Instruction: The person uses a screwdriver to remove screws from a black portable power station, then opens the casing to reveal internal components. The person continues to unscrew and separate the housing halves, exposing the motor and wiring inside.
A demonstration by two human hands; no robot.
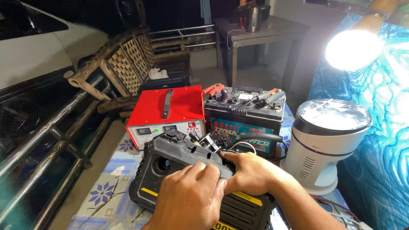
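A black boxy device with yellow trim [170,170] lies tilted on a patterned table cover [106,191], with wires and small parts showing at its top. My left hand [191,198] presses on the device's upper front, fingers curled over its casing. My right hand [251,172] grips the device's top right edge, the thumb and fingers close to the exposed black wires [238,147]. Behind it stand a red metal box with a black handle and two front meters [166,110] and a black car battery [243,113] with clamps on its terminals.
A white and black cylindrical appliance [326,142] stands at the right. A bright lamp [351,49], held by another person's arm, shines at the upper right. A wooden woven chair [132,64], metal railing [51,136] and white car [34,42] are at the left; a table [260,32] stands behind.
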